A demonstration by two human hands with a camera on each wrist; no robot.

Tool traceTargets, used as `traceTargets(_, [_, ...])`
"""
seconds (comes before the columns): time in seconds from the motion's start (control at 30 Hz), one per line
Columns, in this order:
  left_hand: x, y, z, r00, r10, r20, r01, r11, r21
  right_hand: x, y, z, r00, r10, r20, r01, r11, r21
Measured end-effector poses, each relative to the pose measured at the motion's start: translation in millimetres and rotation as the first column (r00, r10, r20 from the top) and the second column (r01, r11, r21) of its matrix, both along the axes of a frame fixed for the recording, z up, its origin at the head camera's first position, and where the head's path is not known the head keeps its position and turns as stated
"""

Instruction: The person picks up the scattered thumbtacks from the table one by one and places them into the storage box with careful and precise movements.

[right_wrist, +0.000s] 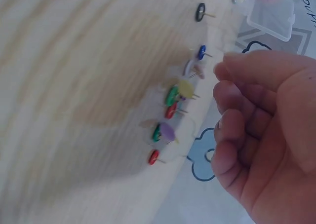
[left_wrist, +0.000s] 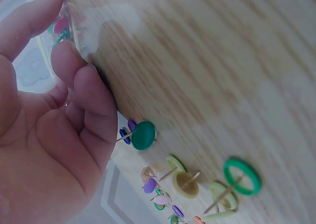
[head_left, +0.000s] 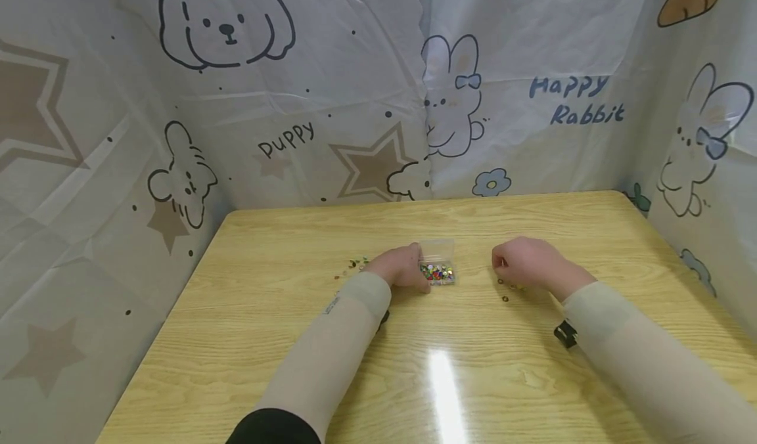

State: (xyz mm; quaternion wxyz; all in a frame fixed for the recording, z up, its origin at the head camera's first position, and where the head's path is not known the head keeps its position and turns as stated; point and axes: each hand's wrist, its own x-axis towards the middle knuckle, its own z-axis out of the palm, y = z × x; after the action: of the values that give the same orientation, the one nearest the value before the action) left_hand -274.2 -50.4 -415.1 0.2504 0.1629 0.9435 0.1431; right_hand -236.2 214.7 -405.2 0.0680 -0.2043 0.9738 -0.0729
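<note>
Thumbtacks [right_wrist: 185, 89] lie loose toward the table's [head_left: 591, 240] right edge, beside the right hand [head_left: 528, 261]: fingers curled, no tack visible inside. Pinch heads, avoiding points. Left hand [head_left: 401, 266] grips the tack box [head_left: 442, 282], lid [head_left: 437, 251] open toward far edge.

Free lane across the pale wood-grain tabletop [head_left: 473, 253]
It runs between the clear plastic box [head_left: 437, 250] and the right hand [head_left: 529, 261]; the left hand [head_left: 402, 266] bars the box's left end, and loose multicoloured round-headed thumbtacks [right_wrist: 154, 157] obstruct beside both hands.
</note>
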Motion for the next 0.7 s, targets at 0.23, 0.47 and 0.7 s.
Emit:
traceTargets(0.23, [-0.2,-0.9,-1.7,1.000,0.005,0.006,-0.005,1.000,0.007,2.3,6.2,-8.6,1.000,0.018,0.023,-0.019,0.999,0.039])
traceTargets(0.47, [-1.4,0.5,-4.1,1.000,0.000,-0.002,0.000,1.000,0.004,2.0,0.5,-8.4,1.000,0.027,-0.007,-0.027,0.999,0.020])
traceTargets(0.7, [0.3,-1.4,-0.8,1.000,0.003,-0.004,-0.003,1.000,-0.004,-1.2,-25.1,-0.6,0.997,0.067,-0.046,-0.069,0.997,-0.033])
